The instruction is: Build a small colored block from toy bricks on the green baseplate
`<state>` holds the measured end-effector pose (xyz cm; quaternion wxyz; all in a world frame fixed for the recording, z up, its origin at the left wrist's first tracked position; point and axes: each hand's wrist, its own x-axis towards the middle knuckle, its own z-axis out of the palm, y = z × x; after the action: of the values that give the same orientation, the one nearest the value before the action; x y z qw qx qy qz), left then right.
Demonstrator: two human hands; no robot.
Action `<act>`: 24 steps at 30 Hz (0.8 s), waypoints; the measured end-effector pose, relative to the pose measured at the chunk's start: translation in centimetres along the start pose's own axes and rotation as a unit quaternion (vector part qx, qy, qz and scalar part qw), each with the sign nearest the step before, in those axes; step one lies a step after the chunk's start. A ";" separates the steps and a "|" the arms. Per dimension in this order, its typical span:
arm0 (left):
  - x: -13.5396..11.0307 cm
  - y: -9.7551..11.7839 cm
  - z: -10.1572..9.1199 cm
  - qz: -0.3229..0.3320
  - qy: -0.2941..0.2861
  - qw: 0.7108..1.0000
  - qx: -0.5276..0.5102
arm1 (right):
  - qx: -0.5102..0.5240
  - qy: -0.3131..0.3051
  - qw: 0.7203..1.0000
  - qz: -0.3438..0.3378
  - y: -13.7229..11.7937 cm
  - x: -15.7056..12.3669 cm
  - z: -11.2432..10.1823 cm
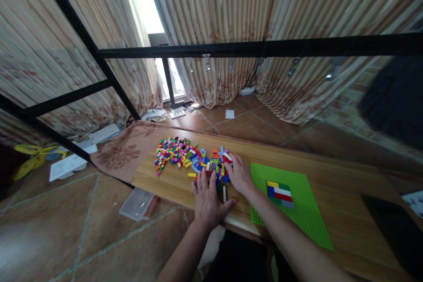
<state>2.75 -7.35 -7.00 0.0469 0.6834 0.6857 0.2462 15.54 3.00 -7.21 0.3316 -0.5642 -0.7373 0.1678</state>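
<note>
A heap of small coloured bricks (180, 153) lies on the wooden table (330, 176). My left hand (207, 200) rests flat at the near edge of the heap, fingers stretched out over the bricks. My right hand (238, 173) lies beside it with fingers curled into the right side of the heap; what is under its fingertips is hidden. To the right sits a green baseplate (297, 211) carrying a small block of yellow, blue, red, white and grey bricks (280, 192).
A black metal frame (264, 47) crosses above the table. Patterned curtains hang behind it. On the tiled floor lie a clear plastic box (138, 204), papers (68, 165) and a yellow toy (33, 155). A dark object (393, 224) sits on the table's right end.
</note>
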 end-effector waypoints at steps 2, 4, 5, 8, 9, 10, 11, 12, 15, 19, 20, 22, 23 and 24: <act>0.1 -0.1 0.1 0.008 -0.001 1.000 0.005 | 0.028 0.005 1.000 -0.007 -0.5 -0.3 0.2; 0.3 -0.1 0.2 0.014 0.008 1.000 0.006 | 0.056 0.011 0.998 -0.004 -1.0 -0.6 0.2; 0.4 -0.1 0.3 0.018 0.014 1.000 0.006 | 0.072 0.011 0.997 0.000 -1.3 -0.7 0.2; 0.6 -0.1 0.4 0.033 0.029 0.999 0.005 | 0.122 0.004 0.992 0.008 -2.1 -1.0 -0.2; 0.7 -0.1 0.4 0.037 0.033 0.999 0.004 | 0.138 0.000 0.990 0.010 -2.4 -1.1 -0.3; 0.9 -0.1 0.4 0.039 0.036 0.999 0.003 | 0.154 -0.004 0.988 0.012 -2.7 -1.2 -0.5; 1.0 -0.2 0.4 0.040 0.039 0.998 0.002 | 0.169 -0.009 0.985 0.013 -3.0 -1.2 -0.6; 1.2 -0.2 0.3 0.041 0.040 0.998 0.000 | 0.184 -0.014 0.983 0.014 -3.3 -1.3 -0.8; 1.9 -0.3 0.1 0.040 0.047 0.998 -0.006 | 0.231 -0.017 0.973 0.010 -3.9 -1.3 -1.1; 2.8 -0.8 -0.2 0.041 0.054 0.998 -0.013 | 0.224 0.016 0.974 -0.011 -3.3 0.9 -1.4; 2.9 -0.9 -0.2 0.042 0.054 0.998 -0.016 | 0.194 0.032 0.980 -0.014 -2.8 1.9 -1.3; 2.9 -1.1 -0.3 0.044 0.059 0.997 -0.023 | 0.115 0.051 0.992 -0.008 -1.8 4.1 -1.0; 2.9 -1.1 -0.3 0.043 0.062 0.997 -0.026 | 0.082 0.044 0.996 -0.001 -1.3 5.2 -0.7; 2.9 -1.1 -0.3 0.040 0.066 0.997 -0.029 | 0.057 0.022 0.998 -0.005 -0.9 6.1 -0.4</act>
<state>1.41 -4.60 -6.42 0.0114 0.6909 0.6522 0.3117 14.30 8.46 -4.53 0.3801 -0.5446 -0.7217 0.1953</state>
